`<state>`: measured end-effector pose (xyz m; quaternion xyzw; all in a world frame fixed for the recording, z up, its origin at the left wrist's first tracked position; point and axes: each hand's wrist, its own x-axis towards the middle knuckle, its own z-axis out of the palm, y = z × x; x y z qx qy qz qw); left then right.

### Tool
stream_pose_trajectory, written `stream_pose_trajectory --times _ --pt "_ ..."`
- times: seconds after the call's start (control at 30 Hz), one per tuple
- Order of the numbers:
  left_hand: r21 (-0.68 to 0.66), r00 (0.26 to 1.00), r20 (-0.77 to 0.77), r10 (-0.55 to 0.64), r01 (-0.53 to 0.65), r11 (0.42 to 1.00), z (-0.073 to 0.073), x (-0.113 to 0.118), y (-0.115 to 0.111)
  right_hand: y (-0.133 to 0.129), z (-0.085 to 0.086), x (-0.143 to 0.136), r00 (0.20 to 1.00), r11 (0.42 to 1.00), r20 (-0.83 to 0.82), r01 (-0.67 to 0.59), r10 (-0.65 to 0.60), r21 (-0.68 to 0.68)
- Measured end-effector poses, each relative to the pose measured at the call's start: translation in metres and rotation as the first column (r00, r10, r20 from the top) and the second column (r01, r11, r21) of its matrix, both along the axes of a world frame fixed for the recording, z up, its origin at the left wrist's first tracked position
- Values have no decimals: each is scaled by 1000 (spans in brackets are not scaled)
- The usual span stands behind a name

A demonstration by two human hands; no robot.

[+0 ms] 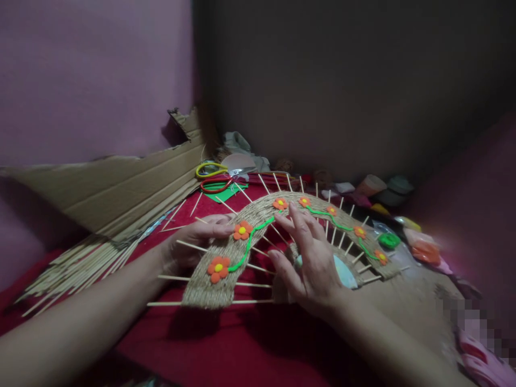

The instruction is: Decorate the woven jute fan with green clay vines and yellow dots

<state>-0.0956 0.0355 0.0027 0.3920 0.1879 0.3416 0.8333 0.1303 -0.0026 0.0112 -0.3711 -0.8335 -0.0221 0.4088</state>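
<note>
Bare forearms (92,317) reach in around a flowered twine arch (258,210)

At centre, the twine arch is held up over a red cloth (173,349), its band dotted with seven orange flowers (218,267) with yellow centres and trailed by green strands (247,251); thin sticks (253,285) poke out along both edges; the left hand (193,242) grips the arch toward its left end, one digit against the front beside a flower, the others largely hidden behind; the right hand (312,263) is spread wide, fingertips near a green strand, though whether they press on it cannot be told; beneath the curve, partly covered by that hand, sits a pale blue rounded piece (344,271); a bundle of sticks (80,269) lies at left alongside jagged cardboard (133,185); scissors (230,175) with yellow and red handle loops lie over a green sheet (220,194) beyond the arch; at right rest a green lump (389,240) and an orange lump (426,251)
</note>
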Motion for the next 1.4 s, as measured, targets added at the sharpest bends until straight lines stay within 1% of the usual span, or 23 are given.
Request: stream_pose_trajectory --times 0.1,0.2,0.33,0.5,0.7,0.77,0.87,1.03,1.13,1.2,1.27,1.33,1.4 --pt "3 1000 7 9 -9 1000 1 1 0 6 -2 3 998 998 -41 52 -53 -17" --pt "6 1000 -6 21 -21 1000 -2 0 0 9 -4 5 996 997 -41 77 -77 -24" --pt "23 1000 -19 18 -17 1000 -4 -2 0 10 -5 6 997 997 -33 75 -75 -21" --pt "35 1000 -7 -4 4 999 -1 -1 0 10 -2 4 999 998 2 55 -54 -41" --pt "49 998 -3 -64 64 997 -2 -3 2 11 -2 2 995 995 61 84 -80 -61" --pt "59 998 -6 -63 63 996 -2 -3 2 11 -1 2 995 994 63 88 -84 -61" --pt "57 999 -3 -37 37 998 -1 -2 2 11 1 3 996 996 27 84 -83 -40" --pt "48 999 -8 -39 39 998 1 -1 0 9 1 6 992 994 -58 108 -108 -3" --pt "36 1000 -26 15 -14 999 1 -1 0 10 0 7 992 994 -62 108 -108 2" --pt "28 998 -44 39 -38 999 0 -2 1 12 3 9 994 995 -37 103 -104 -18" --pt "22 997 -55 59 -58 998 -1 -3 2 14 8 14 995 992 14 102 -101 -80" --pt "16 996 -58 71 -70 997 -3 -4 3 15 17 22 991 979 100 107 -90 -176" --pt "9 996 -55 72 -71 997 -4 -5 4 13 25 33 973 961 225 107 -49 -254"
